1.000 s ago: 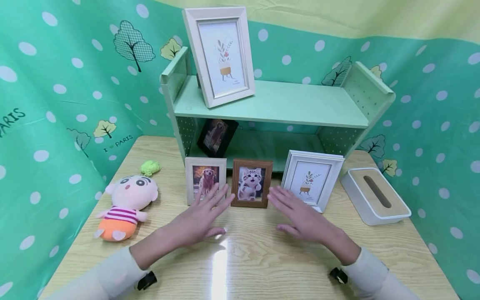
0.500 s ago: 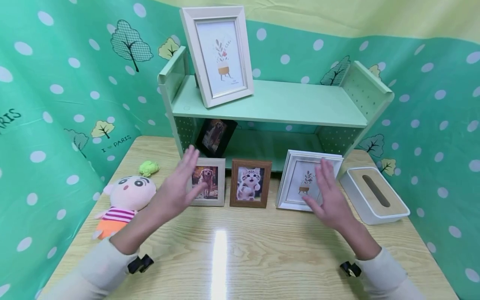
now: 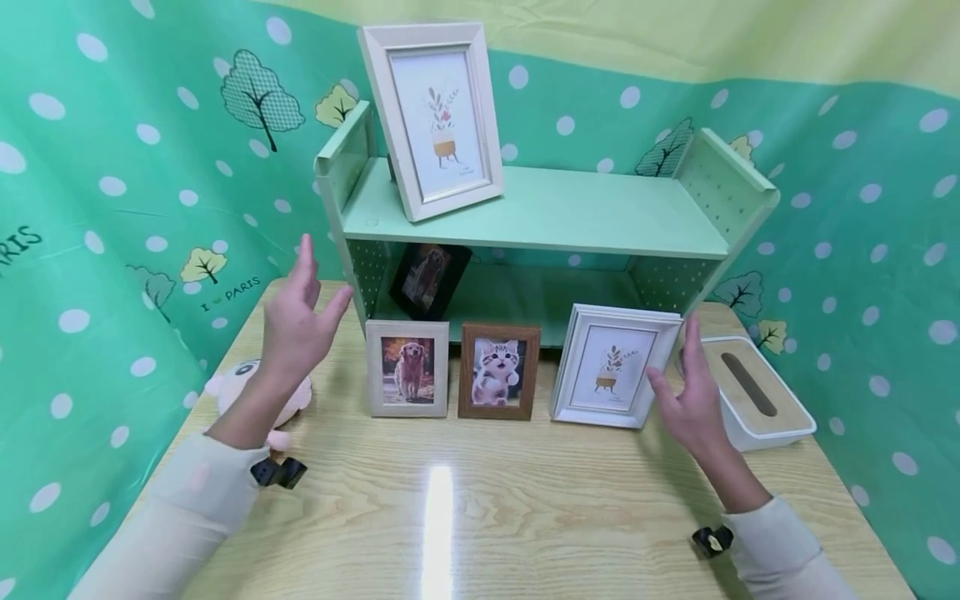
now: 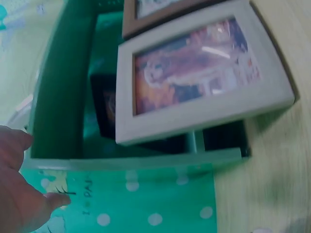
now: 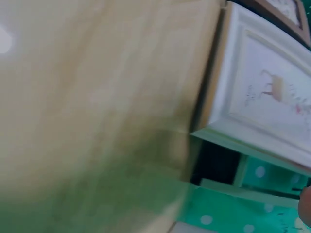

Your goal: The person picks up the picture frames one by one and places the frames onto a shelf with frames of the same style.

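My left hand (image 3: 298, 321) is raised with straight fingers and thumb spread, left of the green shelf (image 3: 600, 212), holding nothing. Beyond its thumb, a cream photo frame (image 3: 369, 367) with a dog picture stands on the table, beside a brown frame (image 3: 467, 375) with a kitten picture. My right hand (image 3: 693, 400) has its fingers extended at the right side of a white picture frame (image 3: 564, 375) showing a potted plant; whether it touches cannot be told. In the right wrist view only a fingertip (image 5: 305, 206) shows.
A large cream frame (image 3: 491, 117) leans on the shelf's top. A black frame (image 3: 448, 283) tilts on the lower level. A tissue box (image 3: 776, 408) stands at the right. A plush doll (image 3: 296, 400) lies left, partly behind the left arm. Patterned curtain surrounds the wooden table (image 3: 570, 517).
Both hands have moved apart, the left up and left past the dog photo frame, the right to the white frame's right side. The white frame's lower left edge has shifted slightly left.
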A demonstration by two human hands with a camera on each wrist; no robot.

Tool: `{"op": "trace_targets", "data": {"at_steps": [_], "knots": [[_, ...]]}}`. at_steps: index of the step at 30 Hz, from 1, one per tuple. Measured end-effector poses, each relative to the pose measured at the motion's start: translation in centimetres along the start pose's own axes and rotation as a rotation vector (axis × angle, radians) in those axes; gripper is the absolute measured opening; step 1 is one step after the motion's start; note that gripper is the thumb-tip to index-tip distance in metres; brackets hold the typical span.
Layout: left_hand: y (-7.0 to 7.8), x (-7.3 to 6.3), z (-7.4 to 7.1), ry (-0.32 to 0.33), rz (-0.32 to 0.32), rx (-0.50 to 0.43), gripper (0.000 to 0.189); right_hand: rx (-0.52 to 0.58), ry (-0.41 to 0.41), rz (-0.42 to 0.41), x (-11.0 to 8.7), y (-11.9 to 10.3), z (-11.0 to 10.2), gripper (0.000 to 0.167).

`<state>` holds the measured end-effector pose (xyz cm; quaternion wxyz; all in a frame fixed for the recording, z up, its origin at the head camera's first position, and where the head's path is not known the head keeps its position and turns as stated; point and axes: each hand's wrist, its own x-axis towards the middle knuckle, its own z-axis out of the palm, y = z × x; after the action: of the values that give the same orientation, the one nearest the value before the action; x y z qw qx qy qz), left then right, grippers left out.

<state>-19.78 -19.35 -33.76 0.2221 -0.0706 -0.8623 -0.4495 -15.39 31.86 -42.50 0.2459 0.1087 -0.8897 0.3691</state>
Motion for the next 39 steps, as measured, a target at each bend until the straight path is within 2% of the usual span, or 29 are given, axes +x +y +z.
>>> {"op": "trace_targets", "data": {"at_steps": [2, 5, 9, 13, 20, 25, 32, 39], "knots": [[-0.4, 0.7, 0.1, -0.011, -0.014, -0.012, 0.083, 0.030, -0.029, 0.043, -0.2, 0.5, 0.1, 0.088], [-0.8, 1.6, 0.1, -0.066, -0.048, -0.037, 0.087, 0.060, -0.070, 0.076, -0.6, 1.1, 0.4, 0.086], [-1.0, 2.4, 0.2, -0.147, -0.100, -0.044, 0.094, 0.048, -0.104, 0.067, -0.8, 1.6, 0.8, 0.088], [-1.3, 3.1, 0.6, -0.176, -0.120, -0.050, 0.097, 0.020, -0.084, 0.067, -1.1, 2.1, 1.0, 0.087], [-1.5, 3.9, 1.6, -0.132, -0.079, -0.066, 0.094, -0.058, 0.051, 0.077, -1.3, 2.7, 1.2, 0.079], [-1.6, 4.2, 1.9, -0.100, -0.072, -0.031, 0.091, -0.046, 0.057, 0.091, -1.3, 2.9, 1.3, 0.073], [-1.8, 4.3, 1.9, -0.097, -0.073, -0.023, 0.089, 0.003, 0.039, 0.164, -1.6, 3.1, 1.3, 0.065], [-1.9, 4.2, 1.9, -0.095, -0.083, -0.019, 0.089, 0.058, 0.031, 0.188, -1.7, 3.2, 1.4, 0.064]]}}
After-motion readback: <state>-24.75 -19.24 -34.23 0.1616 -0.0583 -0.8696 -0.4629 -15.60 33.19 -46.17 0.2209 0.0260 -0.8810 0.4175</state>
